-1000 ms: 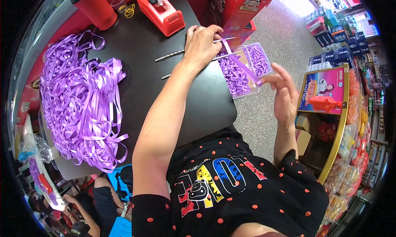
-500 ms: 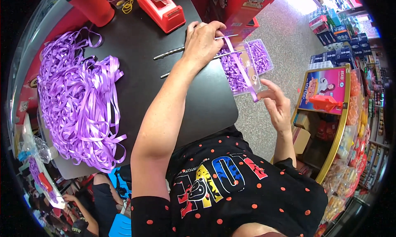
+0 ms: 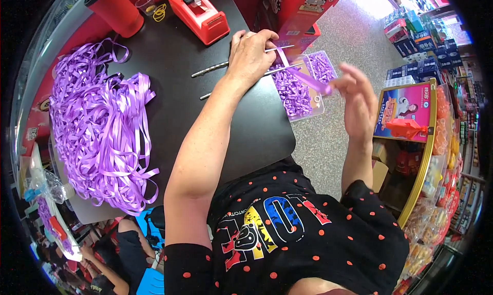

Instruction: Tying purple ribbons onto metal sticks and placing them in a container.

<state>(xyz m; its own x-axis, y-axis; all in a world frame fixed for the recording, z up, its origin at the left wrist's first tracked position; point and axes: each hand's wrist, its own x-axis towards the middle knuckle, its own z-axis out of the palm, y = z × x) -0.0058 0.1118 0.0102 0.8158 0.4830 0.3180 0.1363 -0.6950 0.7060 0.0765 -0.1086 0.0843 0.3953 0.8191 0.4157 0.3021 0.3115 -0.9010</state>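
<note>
Two slim metal rods, much like chopsticks, stick out over the table's right edge; the upper rod [image 3: 209, 70] has a twisted grip, and the lower rod [image 3: 280, 70] lies apart from it. My left hand [image 3: 250, 56] is closed over the upper rod, fingers curled beside a purple satin ribbon [image 3: 306, 78] that crosses both rods. To the right, my right hand [image 3: 358, 100] pinches the ribbon's other end; motion blurs its fingertips. Under the ribbon sits a clear plastic box [image 3: 317, 110] of small purple ribbon pieces. A big tangled heap of purple ribbon [image 3: 105, 136] covers the table's left side.
The dark table [image 3: 257, 136] has a rounded near corner. At its far side are a red tape dispenser [image 3: 199, 15], a red cup [image 3: 115, 10] and yellow rubber bands [image 3: 159, 13]. Red cartons [image 3: 298, 18] stand beyond my left hand; a gold-framed display case [image 3: 431, 110] is at right.
My right hand has moved up and to the right with the ribbon end, swinging the ribbon away from the box's near edge. My left hand has stayed almost in place.
</note>
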